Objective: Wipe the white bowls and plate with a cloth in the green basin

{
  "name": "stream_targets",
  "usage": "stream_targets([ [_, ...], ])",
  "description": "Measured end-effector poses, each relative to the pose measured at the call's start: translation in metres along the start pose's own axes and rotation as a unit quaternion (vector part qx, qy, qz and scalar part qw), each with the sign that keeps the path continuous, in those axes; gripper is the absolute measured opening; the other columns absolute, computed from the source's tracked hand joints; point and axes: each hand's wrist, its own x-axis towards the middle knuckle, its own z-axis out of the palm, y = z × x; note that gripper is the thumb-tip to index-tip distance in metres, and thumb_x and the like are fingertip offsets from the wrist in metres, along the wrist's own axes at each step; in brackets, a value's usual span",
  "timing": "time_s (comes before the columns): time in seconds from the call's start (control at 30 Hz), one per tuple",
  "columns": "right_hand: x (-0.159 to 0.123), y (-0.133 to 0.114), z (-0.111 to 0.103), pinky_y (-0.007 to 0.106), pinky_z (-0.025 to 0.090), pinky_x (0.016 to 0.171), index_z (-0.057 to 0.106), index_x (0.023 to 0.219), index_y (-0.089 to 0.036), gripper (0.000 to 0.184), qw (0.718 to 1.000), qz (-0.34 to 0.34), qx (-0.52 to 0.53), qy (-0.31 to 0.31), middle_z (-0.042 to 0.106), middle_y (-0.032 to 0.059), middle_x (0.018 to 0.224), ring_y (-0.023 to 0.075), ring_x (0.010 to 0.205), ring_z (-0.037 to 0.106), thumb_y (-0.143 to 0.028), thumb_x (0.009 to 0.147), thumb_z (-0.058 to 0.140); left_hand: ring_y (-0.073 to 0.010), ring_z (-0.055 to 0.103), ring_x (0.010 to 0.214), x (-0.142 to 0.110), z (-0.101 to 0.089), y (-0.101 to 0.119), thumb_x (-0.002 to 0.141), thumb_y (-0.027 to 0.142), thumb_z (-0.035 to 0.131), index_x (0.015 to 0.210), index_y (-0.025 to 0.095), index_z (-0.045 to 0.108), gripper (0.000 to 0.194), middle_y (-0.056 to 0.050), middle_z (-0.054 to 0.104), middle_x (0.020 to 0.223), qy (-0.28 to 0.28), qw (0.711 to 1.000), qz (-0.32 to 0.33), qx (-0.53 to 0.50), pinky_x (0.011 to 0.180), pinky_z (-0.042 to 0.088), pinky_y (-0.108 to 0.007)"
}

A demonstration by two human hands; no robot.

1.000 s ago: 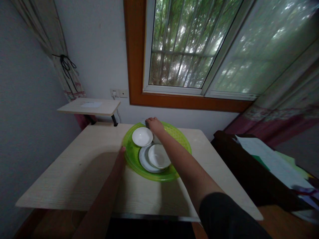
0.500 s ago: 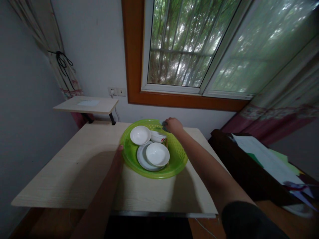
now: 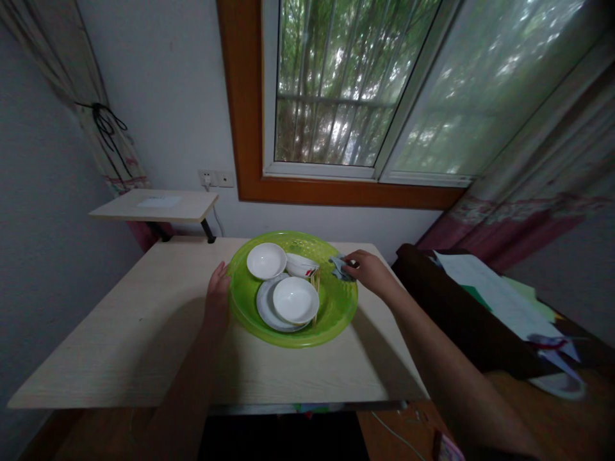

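A round green plastic basket (image 3: 245,323) rests on the table. Inside it, a white bowl (image 3: 266,261) sits at the back left, and a second white bowl (image 3: 296,299) is on a white plate (image 3: 269,310) nearer me. Between them a white piece of tableware with a red mark (image 3: 300,265) lies tilted, its kind unclear. Chopsticks (image 3: 316,282) lie partly hidden beside the front bowl. My right hand (image 3: 368,269) pinches a grey cloth (image 3: 340,267) at the basket's right rim. My left hand (image 3: 218,288) is at the left rim, fingers extended, apparently touching it.
The pale wooden table (image 3: 120,333) carries a small raised shelf (image 3: 192,208) with a paper on it at the back left. A dark brown piece of furniture (image 3: 432,301) with papers (image 3: 485,288) stands close on the right. Behind are the wall and window.
My right hand has moved with the grey cloth from the basket's back rim to its right side. My left hand stays at the left rim, more of its fingers showing. The view has shifted slightly.
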Motion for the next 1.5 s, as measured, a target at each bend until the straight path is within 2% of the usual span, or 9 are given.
stream_targets([
  [0.13,-0.006,0.011,0.003,0.027,0.052,0.084,0.077,0.103,-0.024,0.020,0.996,0.035,0.085,0.015,0.073,0.0074,0.111,0.0175,0.087,0.071,-0.029,0.086,0.068,-0.0307,0.045,0.142,0.026,-0.003,0.010,0.084,0.026,0.062,0.150,0.020,0.039,0.070,-0.014,0.038,0.160,0.059,0.997,0.024,0.039,0.113,0.043,-0.041],
  [0.33,-0.006,0.008,0.013,0.026,0.053,0.084,0.076,0.103,-0.022,0.019,0.995,0.034,0.091,0.038,0.071,0.0084,0.111,0.0166,0.086,0.071,-0.027,0.086,0.069,-0.0357,0.051,0.135,0.081,0.003,0.033,0.074,0.017,0.069,0.143,0.016,0.051,0.071,-0.020,0.046,0.153,-0.011,0.969,0.055,0.240,0.111,0.042,-0.048],
  [0.5,-0.001,0.004,0.020,0.026,0.053,0.087,0.076,0.110,-0.020,0.026,0.997,0.015,0.063,0.045,0.070,0.0093,0.112,0.0172,0.089,0.069,-0.028,0.086,0.071,-0.0362,0.059,0.125,0.103,0.016,0.038,0.073,0.019,0.071,0.114,0.018,0.071,0.040,-0.017,0.068,0.128,-0.093,0.928,0.119,0.340,0.112,0.038,-0.045],
  [0.63,0.008,0.002,0.020,0.027,0.048,0.096,0.076,0.112,-0.020,0.026,0.999,-0.017,-0.013,0.036,0.070,0.0097,0.110,0.0194,0.100,0.067,-0.029,0.089,0.069,-0.0367,0.053,0.132,0.105,0.016,0.029,0.079,0.021,0.066,0.125,0.020,0.067,0.047,-0.017,0.063,0.138,-0.072,0.905,0.148,0.393,0.115,0.033,-0.046],
  [0.8,0.036,-0.009,0.018,0.029,0.043,0.101,0.075,0.118,-0.020,0.029,0.995,-0.050,-0.091,-0.003,0.070,0.0123,0.116,0.0220,0.109,0.064,-0.028,0.093,0.063,-0.0363,0.050,0.136,0.104,0.014,0.027,0.084,0.016,0.057,0.141,0.016,0.057,0.057,-0.018,0.056,0.146,-0.086,0.872,0.143,0.461,0.114,0.034,-0.044],
  [0.97,0.071,-0.017,0.025,0.030,0.043,0.101,0.073,0.124,-0.019,0.033,0.992,-0.080,-0.100,-0.021,0.070,0.0132,0.120,0.0235,0.112,0.063,-0.027,0.093,0.062,-0.0292,0.048,0.139,0.105,0.014,0.025,0.087,0.013,0.050,0.146,0.016,0.052,0.059,-0.016,0.051,0.151,-0.089,0.859,0.139,0.484,0.116,0.033,-0.038],
  [1.07,0.079,-0.014,0.028,0.030,0.045,0.100,0.072,0.125,-0.017,0.034,0.993,-0.082,-0.079,-0.019,0.071,0.0130,0.120,0.0243,0.111,0.065,-0.027,0.093,0.063,-0.0250,0.048,0.140,0.107,0.014,0.022,0.089,0.013,0.048,0.147,0.015,0.050,0.058,-0.015,0.051,0.151,-0.079,0.860,0.120,0.490,0.116,0.034,-0.034],
  [1.2,0.065,-0.004,0.026,0.030,0.048,0.096,0.074,0.121,-0.016,0.032,0.997,-0.063,-0.035,-0.001,0.072,0.0121,0.118,0.0239,0.105,0.067,-0.027,0.092,0.064,-0.0256,0.052,0.135,0.106,0.015,0.023,0.089,0.015,0.051,0.143,0.013,0.053,0.054,-0.016,0.055,0.147,-0.059,0.868,0.096,0.483,0.114,0.037,-0.034],
  [1.5,-0.009,0.019,0.018,0.031,0.053,0.086,0.078,0.101,-0.019,0.018,0.992,-0.025,0.110,0.061,0.073,0.0082,0.106,0.0201,0.086,0.069,-0.028,0.086,0.071,-0.0269,0.064,0.119,0.100,0.016,0.029,0.089,0.023,0.058,0.134,0.018,0.061,0.045,-0.013,0.067,0.133,-0.035,0.891,0.043,0.451,0.096,0.049,-0.032],
])
